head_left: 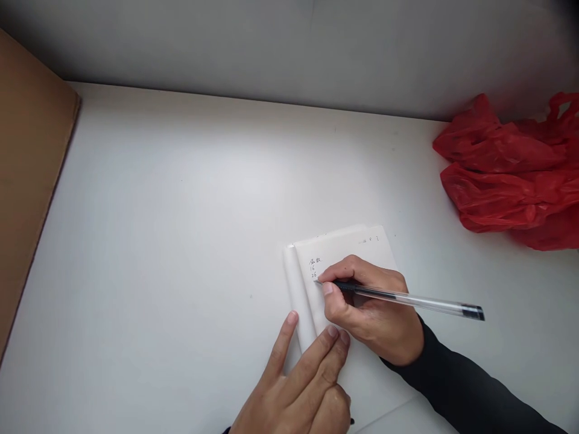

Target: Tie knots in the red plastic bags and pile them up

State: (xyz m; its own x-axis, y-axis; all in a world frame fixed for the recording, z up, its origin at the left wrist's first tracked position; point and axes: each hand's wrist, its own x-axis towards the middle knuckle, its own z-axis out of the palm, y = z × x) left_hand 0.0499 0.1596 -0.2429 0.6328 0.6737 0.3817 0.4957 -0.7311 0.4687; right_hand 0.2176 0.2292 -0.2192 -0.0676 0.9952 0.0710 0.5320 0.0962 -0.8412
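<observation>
A white notepad [380,377] lies on the table, its left edge curled into a roll. Short handwritten lines and numbers, among them 16 and 26, stand near the top of the page. My right hand [373,301] is closed around a clear-barrelled pen [416,301] with a black grip, and the tip touches the paper just under the number 26. Below it, my left hand [305,386] has some fingers stretched out and pressing on the notepad and its curled edge; its other fingers are bent. A small dark tip shows beside the left hand, too little to name.
Red plastic bags [511,175] lie bunched at the right against the grey wall [271,48]. A brown cardboard box [34,157] stands along the left side. The white table [158,253] runs between them.
</observation>
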